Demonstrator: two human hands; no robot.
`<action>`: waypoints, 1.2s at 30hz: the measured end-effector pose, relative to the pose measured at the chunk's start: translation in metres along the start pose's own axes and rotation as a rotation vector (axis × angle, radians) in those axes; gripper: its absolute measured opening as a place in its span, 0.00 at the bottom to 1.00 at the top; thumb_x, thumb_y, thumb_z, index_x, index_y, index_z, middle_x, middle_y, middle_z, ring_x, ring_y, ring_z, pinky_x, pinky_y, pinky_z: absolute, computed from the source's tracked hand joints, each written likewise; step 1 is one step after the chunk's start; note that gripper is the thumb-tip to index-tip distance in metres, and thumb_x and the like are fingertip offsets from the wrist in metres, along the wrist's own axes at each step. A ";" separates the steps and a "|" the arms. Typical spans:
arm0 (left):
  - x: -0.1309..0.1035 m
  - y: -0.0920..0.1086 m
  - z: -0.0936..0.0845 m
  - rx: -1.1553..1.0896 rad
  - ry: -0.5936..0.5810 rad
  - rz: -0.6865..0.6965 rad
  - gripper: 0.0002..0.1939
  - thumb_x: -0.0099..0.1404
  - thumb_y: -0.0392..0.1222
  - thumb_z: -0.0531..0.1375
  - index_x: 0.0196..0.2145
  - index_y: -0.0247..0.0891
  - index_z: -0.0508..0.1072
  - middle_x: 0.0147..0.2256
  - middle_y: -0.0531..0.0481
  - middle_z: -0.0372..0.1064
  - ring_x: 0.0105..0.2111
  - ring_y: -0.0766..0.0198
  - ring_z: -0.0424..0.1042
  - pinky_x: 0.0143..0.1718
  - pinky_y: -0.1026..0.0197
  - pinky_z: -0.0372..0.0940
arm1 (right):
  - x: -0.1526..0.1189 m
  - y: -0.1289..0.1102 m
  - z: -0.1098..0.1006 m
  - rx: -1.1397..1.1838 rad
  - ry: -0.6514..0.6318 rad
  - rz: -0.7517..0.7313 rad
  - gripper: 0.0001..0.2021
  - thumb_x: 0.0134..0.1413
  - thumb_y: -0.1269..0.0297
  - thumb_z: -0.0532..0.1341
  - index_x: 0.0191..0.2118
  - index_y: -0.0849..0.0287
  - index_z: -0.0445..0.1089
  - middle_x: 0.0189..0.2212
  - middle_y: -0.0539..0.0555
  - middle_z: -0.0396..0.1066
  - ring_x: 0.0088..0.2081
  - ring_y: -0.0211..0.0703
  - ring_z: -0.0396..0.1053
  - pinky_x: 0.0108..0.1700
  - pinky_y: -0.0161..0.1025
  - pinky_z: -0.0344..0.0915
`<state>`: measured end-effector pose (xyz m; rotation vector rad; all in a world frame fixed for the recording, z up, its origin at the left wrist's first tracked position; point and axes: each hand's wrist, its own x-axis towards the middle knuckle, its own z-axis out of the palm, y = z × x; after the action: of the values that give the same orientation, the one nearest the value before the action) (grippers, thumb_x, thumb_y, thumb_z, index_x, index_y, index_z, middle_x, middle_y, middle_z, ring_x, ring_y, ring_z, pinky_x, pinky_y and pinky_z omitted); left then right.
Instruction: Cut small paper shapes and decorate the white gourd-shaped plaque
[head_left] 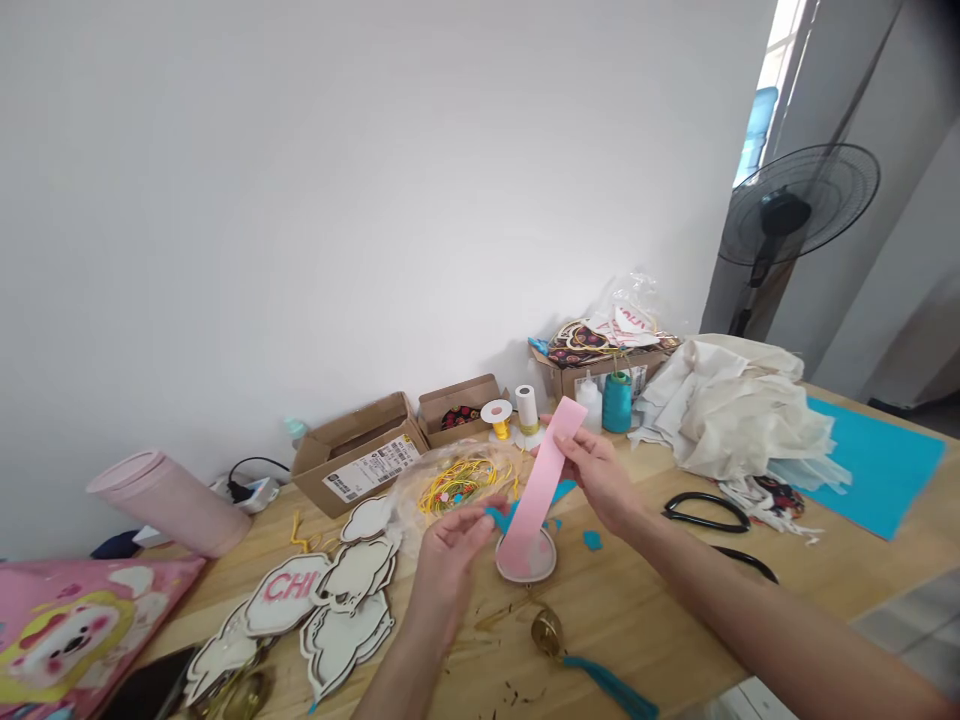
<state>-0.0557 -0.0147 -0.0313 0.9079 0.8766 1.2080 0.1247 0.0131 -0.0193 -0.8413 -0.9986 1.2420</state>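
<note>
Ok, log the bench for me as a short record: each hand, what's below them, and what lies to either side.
Left hand: pinching a blue piece
Right hand: holding a pink strip, slanted
Below strip: rounded pale piece, partly covered in view; contact unclear
Nearer the person: gold bell with blue tassel
Left side: cloud-shaped pieces, overlapping
Right side: black loop handles, white fabric heap, blue sheet
Behind: teal thread spool
</note>
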 end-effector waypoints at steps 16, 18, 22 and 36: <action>-0.005 0.001 -0.005 -0.075 -0.066 -0.167 0.07 0.46 0.40 0.68 0.25 0.37 0.75 0.34 0.49 0.75 0.28 0.66 0.72 0.31 0.64 0.65 | 0.000 0.046 0.008 -0.633 -0.361 -0.562 0.20 0.56 0.74 0.48 0.50 0.54 0.67 0.36 0.54 0.74 0.38 0.42 0.71 0.41 0.42 0.68; -0.004 -0.004 -0.004 0.024 -0.025 -0.170 0.08 0.47 0.40 0.67 0.26 0.37 0.76 0.31 0.49 0.76 0.27 0.66 0.72 0.30 0.66 0.64 | -0.002 0.044 0.007 -0.736 -0.375 -0.642 0.20 0.55 0.75 0.49 0.51 0.55 0.66 0.37 0.55 0.73 0.39 0.42 0.70 0.40 0.41 0.68; -0.001 -0.008 -0.004 0.147 0.073 -0.151 0.09 0.47 0.42 0.67 0.28 0.36 0.77 0.25 0.51 0.75 0.25 0.68 0.70 0.28 0.68 0.62 | -0.006 0.041 0.008 -0.830 -0.406 -0.612 0.18 0.54 0.72 0.52 0.50 0.59 0.66 0.41 0.59 0.72 0.42 0.44 0.69 0.42 0.42 0.67; 0.006 -0.002 -0.007 -0.156 0.278 -0.048 0.07 0.52 0.36 0.64 0.31 0.34 0.76 0.32 0.48 0.76 0.31 0.67 0.74 0.33 0.69 0.68 | -0.006 0.032 0.010 -0.850 -0.175 -0.736 0.15 0.56 0.70 0.51 0.47 0.51 0.66 0.36 0.53 0.66 0.32 0.38 0.64 0.30 0.34 0.63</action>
<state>-0.0604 -0.0085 -0.0363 0.5986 1.0027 1.3609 0.1043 0.0113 -0.0459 -0.8644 -1.8219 0.2257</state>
